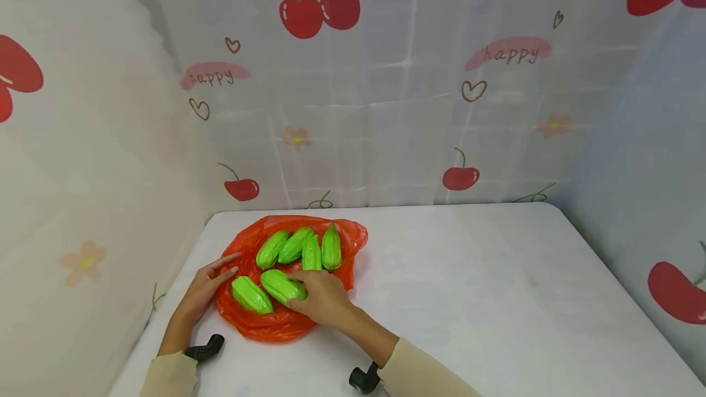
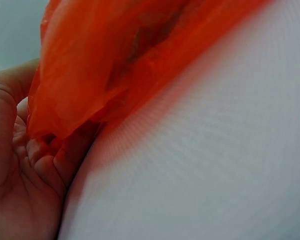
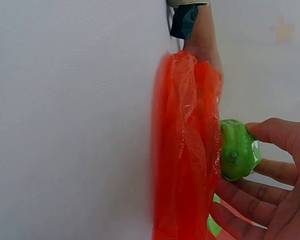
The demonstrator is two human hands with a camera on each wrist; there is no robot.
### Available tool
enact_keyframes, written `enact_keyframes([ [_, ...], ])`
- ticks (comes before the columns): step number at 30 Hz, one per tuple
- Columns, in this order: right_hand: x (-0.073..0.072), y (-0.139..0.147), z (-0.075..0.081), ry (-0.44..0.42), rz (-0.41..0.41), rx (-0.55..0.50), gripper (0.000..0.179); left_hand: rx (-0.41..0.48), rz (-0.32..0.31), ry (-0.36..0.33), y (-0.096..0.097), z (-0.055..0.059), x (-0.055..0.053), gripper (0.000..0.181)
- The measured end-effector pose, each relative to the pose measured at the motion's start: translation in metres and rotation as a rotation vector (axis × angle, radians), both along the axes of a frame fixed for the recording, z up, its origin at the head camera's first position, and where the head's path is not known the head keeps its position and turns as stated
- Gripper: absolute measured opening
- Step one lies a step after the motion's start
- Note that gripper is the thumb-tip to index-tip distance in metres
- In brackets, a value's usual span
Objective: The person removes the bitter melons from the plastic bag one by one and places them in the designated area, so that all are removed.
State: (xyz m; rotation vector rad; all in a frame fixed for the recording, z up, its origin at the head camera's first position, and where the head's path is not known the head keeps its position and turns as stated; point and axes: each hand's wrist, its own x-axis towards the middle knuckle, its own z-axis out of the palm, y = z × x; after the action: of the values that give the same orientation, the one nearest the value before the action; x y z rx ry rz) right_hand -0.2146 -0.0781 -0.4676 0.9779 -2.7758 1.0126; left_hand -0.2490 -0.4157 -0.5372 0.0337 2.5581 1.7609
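A: The right hand [image 1: 325, 299] is pinching a green ridged fruit [image 1: 280, 285], thumb on the near side, forefinger on the far side!

B: And where is that fruit sitting?

A: It's sitting within the open mouth of the red bag [image 1: 265, 328], on the left of the white table [image 1: 496, 299]. Another near fruit [image 1: 252, 296] is lying just left of it, and four far fruits [image 1: 296, 245] are lying beyond.

B: What's the left hand [image 1: 205, 287] doing?

A: Resting at the bag's left rim, film running between thumb and fingers. The film is hiding the fingertips, so I can't tell whether they're clamping.

B: Where's trouble lurking?

A: In that glossy skin, I'm thinking: a loose pinch could be letting it slip and roll into its neighbour. The right hand's lower fingers are reaching close to the thin film, too, so catching it could be dragging the rim along.

B: Which way is the fruit pointing?

A: Its long axis is running from far left to near right. The right wrist view is showing a small knob [image 3: 232, 156] facing the camera, so I'm judging that end to be pointing near right.
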Motion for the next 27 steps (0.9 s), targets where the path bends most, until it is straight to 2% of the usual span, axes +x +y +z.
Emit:
enact_keyframes([
  [5,0.002,0.009,0.004,-0.028,0.007,-0.061,0.046,0.005,-0.01,0.0,0.002,0.003,-0.005,0.053],
  [11,0.006,0.023,0.009,-0.053,-0.003,-0.138,0.045,0.012,-0.07,0.008,0.007,0.004,-0.015,0.05],
  [17,0.01,0.03,0.018,-0.075,0.002,-0.178,0.046,0.008,-0.06,0.023,0.007,0.006,-0.019,0.049],
  [22,0.014,0.034,0.026,-0.076,0.012,-0.188,0.046,0.011,-0.044,0.025,0.001,0.005,-0.014,0.05],
  [27,0.019,0.037,0.031,-0.092,0.023,-0.201,0.045,0.025,-0.022,0.019,-0.008,0.002,-0.002,0.05],
])
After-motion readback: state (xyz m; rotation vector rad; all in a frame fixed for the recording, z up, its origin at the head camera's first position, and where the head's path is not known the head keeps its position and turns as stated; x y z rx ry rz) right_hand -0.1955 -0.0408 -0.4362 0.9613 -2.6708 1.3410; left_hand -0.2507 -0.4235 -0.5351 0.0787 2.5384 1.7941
